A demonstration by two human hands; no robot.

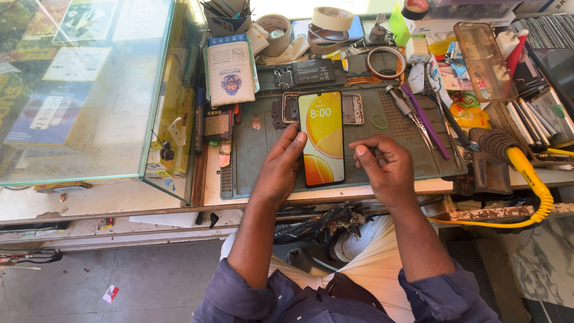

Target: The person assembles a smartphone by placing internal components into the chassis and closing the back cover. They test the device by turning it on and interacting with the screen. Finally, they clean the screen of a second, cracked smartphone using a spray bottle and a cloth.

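Phone (pixel 321 137) lies flat on my mat (pixel 251 149); left hand (pixel 281 167) steadies its edge, right hand (pixel 382 164) curled, empty.

my left hand (pixel 281 167) lies flat, fingers extended, thumb raised. my right hand (pixel 382 164) is curled, fingertips pinched together. both forearms angle inward.
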